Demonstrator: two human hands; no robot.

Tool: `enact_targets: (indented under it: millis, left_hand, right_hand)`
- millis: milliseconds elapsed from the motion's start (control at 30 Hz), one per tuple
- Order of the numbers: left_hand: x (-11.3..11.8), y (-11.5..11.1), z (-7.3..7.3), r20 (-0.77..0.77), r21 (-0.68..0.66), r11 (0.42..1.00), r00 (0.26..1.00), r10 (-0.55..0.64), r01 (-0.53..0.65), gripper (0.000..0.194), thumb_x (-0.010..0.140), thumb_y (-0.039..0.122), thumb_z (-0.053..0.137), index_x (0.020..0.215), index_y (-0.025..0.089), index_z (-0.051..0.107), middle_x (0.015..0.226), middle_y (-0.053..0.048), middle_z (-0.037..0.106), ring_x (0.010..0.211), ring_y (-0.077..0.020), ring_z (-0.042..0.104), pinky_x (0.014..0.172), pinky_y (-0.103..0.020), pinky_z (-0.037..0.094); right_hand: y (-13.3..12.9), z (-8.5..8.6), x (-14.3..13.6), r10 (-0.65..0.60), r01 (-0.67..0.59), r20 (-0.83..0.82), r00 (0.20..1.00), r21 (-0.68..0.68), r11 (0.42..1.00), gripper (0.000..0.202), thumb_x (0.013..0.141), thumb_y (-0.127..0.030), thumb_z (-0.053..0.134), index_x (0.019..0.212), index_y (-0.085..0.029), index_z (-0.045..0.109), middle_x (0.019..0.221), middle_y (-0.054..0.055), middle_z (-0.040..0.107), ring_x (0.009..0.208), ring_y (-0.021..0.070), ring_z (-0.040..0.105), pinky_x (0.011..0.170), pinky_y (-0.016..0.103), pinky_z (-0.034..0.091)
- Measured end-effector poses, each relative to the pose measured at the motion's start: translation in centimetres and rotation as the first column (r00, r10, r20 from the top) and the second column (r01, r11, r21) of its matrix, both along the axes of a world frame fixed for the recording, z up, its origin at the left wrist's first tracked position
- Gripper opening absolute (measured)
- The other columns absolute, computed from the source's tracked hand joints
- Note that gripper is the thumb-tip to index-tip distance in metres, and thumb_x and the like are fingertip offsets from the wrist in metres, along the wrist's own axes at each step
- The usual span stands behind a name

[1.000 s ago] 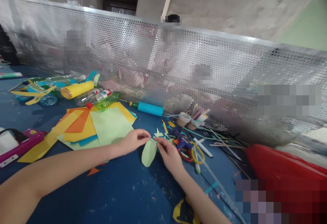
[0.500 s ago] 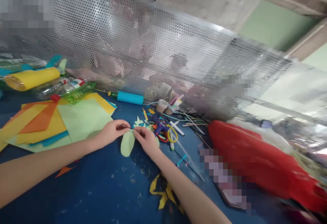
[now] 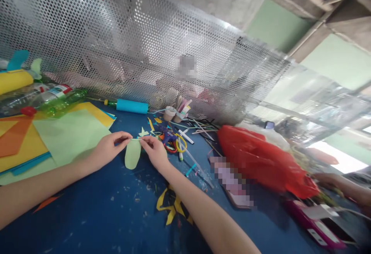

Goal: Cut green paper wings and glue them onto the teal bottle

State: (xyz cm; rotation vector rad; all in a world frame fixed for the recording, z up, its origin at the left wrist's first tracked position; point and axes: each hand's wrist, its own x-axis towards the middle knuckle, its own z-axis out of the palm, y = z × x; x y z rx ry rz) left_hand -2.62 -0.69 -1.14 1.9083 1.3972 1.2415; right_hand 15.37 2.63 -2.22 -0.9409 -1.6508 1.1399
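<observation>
A light green paper cutout [image 3: 133, 156], rounded at its lower end, hangs upright above the blue table. My left hand [image 3: 113, 148] pinches its top edge at the left corner. At the right corner my right hand [image 3: 154, 152] pinches the same edge, which looks folded over. Just beyond my right hand lie scissors [image 3: 177, 143] with yellow and red handles, among small paper scraps [image 3: 144, 132]. Sheets of green paper [image 3: 72, 130] and yellow paper [image 3: 26, 146] are stacked beside my left forearm.
Plastic bottles [image 3: 58, 99] lie at the back left, near a blue-wrapped bottle [image 3: 132, 106]. Cups of markers [image 3: 174, 112] stand against the perforated metal screen [image 3: 116, 45]. A red plastic bag [image 3: 261, 161], a phone [image 3: 233, 186] and another person's arm [image 3: 339, 186] are on the right.
The view has swung to the right, so the table things appear shifted left. My hands have drawn slightly apart along the paper's top edge, and its face turns more toward me.
</observation>
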Motion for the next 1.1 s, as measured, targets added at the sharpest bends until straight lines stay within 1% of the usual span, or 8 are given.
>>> enact_targets:
  millis: [233,333,433,567,700,833,933,1100]
  left_hand:
    - [0.2,-0.9,1.3,-0.019,0.129,0.981,0.988,0.150,-0.147,0.016,0.079,0.034,0.055,0.081,0.018,0.054,0.080,-0.001,0.058,0.074,-0.0150,0.055,0.075,-0.030,0.047]
    - [0.9,-1.6,2.0,0.027,0.086,0.995,0.999,0.038,-0.040,0.015,0.078,0.033,0.057,0.082,0.019,0.059,0.083,-0.002,0.062,0.079,-0.0161,0.057,0.077,-0.030,0.046]
    - [1.6,-2.0,2.1,0.255,-0.017,0.994,0.962,-0.099,0.107,0.019,0.077,0.034,0.058,0.086,0.017,0.059,0.086,-0.003,0.063,0.082,-0.0169,0.058,0.080,-0.031,0.047]
    - [2.2,-2.5,2.1,0.431,-0.100,0.985,0.899,-0.083,0.139,0.023,0.074,0.038,0.061,0.083,0.016,0.060,0.083,-0.002,0.063,0.082,-0.0171,0.058,0.080,-0.032,0.046]
    - [2.3,-2.6,2.4,0.524,-0.199,0.974,0.852,0.015,0.105,0.025,0.073,0.038,0.062,0.085,0.016,0.062,0.085,-0.003,0.065,0.084,-0.0187,0.059,0.080,-0.033,0.045]
    - [1.9,-2.2,2.6,0.517,-0.225,0.967,0.856,0.012,0.123,0.023,0.076,0.036,0.058,0.086,0.016,0.062,0.084,-0.003,0.065,0.081,-0.0189,0.062,0.081,-0.033,0.046]
    - [1.4,-1.8,2.9,0.421,-0.185,0.969,0.904,-0.071,0.162,0.022,0.080,0.034,0.054,0.087,0.016,0.062,0.085,-0.003,0.065,0.081,-0.0181,0.062,0.080,-0.031,0.046]
    - [0.6,-1.8,3.9,0.164,-0.095,0.983,0.976,-0.142,0.159,0.024,0.081,0.033,0.052,0.091,0.016,0.066,0.092,-0.006,0.069,0.086,-0.0199,0.062,0.079,-0.031,0.047]
  right_hand:
    - [-0.8,1.4,0.7,-0.368,0.327,0.069,0.927,0.332,0.885,0.019,0.082,-0.035,0.052,0.086,-0.017,0.059,0.080,0.004,0.064,0.074,0.0157,0.060,0.070,0.027,0.048]
    - [-1.8,2.3,0.6,-0.393,0.242,0.153,0.907,0.574,0.782,0.011,0.084,-0.029,0.053,0.085,-0.020,0.059,0.079,0.003,0.064,0.075,0.0159,0.059,0.071,0.029,0.047]
    - [-2.6,2.9,0.4,-0.358,0.078,0.172,0.918,0.806,0.587,0.005,0.083,-0.020,0.055,0.082,-0.022,0.059,0.077,0.003,0.066,0.076,0.0170,0.058,0.073,0.031,0.045]
    - [-2.9,3.1,0.0,-0.352,-0.027,0.192,0.916,0.905,0.424,0.011,0.079,-0.013,0.060,0.085,-0.022,0.059,0.078,0.002,0.067,0.074,0.0171,0.056,0.072,0.033,0.044]
    - [-2.8,3.4,0.1,-0.284,-0.080,0.245,0.927,0.869,0.488,0.010,0.080,-0.016,0.060,0.088,-0.022,0.059,0.081,0.001,0.067,0.076,0.0168,0.056,0.073,0.033,0.044]
    - [-2.5,4.3,0.5,-0.399,0.130,0.152,0.904,0.791,0.598,0.004,0.081,-0.023,0.058,0.084,-0.020,0.057,0.080,0.003,0.062,0.078,0.0183,0.053,0.071,0.033,0.042]
    - [-2.0,5.2,0.8,-0.411,0.177,0.185,0.893,0.695,0.697,0.018,0.081,-0.032,0.058,0.095,-0.021,0.060,0.090,0.006,0.062,0.085,0.0208,0.053,0.074,0.034,0.042]
    - [-1.5,5.6,0.7,-0.214,0.102,0.231,0.949,0.418,0.903,0.028,0.079,-0.041,0.057,0.096,-0.021,0.065,0.089,0.006,0.065,0.081,0.0203,0.056,0.072,0.033,0.042]
